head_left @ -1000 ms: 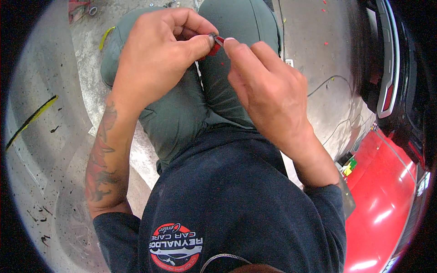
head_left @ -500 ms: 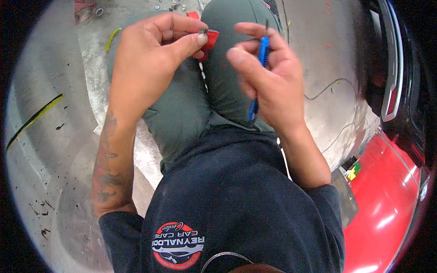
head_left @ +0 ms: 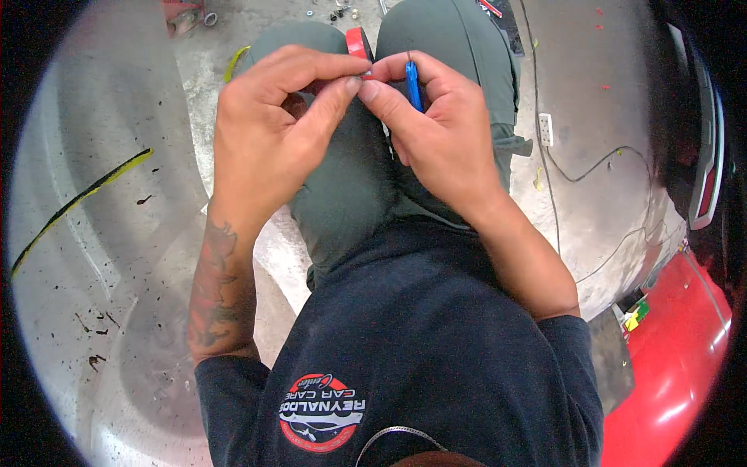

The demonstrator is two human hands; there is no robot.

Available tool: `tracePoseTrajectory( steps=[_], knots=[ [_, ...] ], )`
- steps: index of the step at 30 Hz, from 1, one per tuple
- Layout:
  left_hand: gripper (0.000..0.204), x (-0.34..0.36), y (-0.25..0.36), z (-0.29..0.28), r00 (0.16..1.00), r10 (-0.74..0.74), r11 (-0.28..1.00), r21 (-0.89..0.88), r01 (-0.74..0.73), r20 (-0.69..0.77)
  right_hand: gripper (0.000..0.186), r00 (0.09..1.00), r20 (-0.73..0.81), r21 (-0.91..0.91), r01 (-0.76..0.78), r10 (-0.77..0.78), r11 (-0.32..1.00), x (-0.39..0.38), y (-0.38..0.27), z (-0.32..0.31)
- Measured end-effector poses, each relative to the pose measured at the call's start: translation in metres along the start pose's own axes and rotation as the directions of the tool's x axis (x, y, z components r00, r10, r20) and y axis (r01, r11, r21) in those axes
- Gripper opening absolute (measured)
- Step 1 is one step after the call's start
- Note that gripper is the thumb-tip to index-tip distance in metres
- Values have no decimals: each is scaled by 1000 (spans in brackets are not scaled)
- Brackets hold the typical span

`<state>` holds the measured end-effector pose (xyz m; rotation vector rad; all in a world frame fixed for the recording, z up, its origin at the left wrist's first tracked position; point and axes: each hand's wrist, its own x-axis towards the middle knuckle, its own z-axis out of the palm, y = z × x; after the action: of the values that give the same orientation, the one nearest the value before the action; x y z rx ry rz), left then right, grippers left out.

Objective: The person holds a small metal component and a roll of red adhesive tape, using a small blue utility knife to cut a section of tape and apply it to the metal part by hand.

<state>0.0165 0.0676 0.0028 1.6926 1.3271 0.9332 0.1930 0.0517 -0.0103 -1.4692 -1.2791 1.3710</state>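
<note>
My left hand (head_left: 271,134) and my right hand (head_left: 440,138) meet over my green-trousered thighs, thumb and fingertips pinching a small piece with red on it (head_left: 367,75); its details are too small to make out. A blue utility knife (head_left: 412,82), thin tip pointing away from me, is also in my right hand, held across the curled fingers. Just beyond my left fingertips a red tape roll (head_left: 355,43) shows, partly hidden; I cannot tell whether that hand grips it.
Small bits (head_left: 340,14) lie on the floor beyond my knees. At right are a cable (head_left: 583,173), a white power socket block (head_left: 545,129), a dark car part (head_left: 706,156) with silver trim and a red panel (head_left: 669,350). A yellow-black strip (head_left: 93,187) lies at left.
My right hand drew back from the pinched piece with the blue knife, then returned to meet my left fingertips, thumb now on the piece. Both hands appear slightly further right in view.
</note>
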Motion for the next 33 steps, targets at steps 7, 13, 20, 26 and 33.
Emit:
tracePoseTrajectory(
  steps=[7, 13, 20, 26, 33],
  knots=[
    [14, -1, 6, -2, 955, -282, 949, -119, 292, 94, 17, 992, 115, 15, -49, 47, 999, 1, 1, -4],
    [16, 4, -2, -3, 909, -348, 862, -302, 406, 230, 23, 979, 179, 96, -115, 97, 989, 6, 2, -10],
    [17, 5, -4, -4, 899, -349, 845, -327, 424, 263, 23, 973, 205, 113, -134, 109, 984, 9, 3, -11],
    [17, 4, -2, 1, 894, -393, 830, -335, 446, 217, 21, 997, 76, 66, -40, 35, 997, 5, 5, -5],
    [18, -1, -8, 2, 888, -400, 790, -404, 460, 229, 18, 994, 95, 104, -58, 48, 993, 3, 3, -5]
  ],
)
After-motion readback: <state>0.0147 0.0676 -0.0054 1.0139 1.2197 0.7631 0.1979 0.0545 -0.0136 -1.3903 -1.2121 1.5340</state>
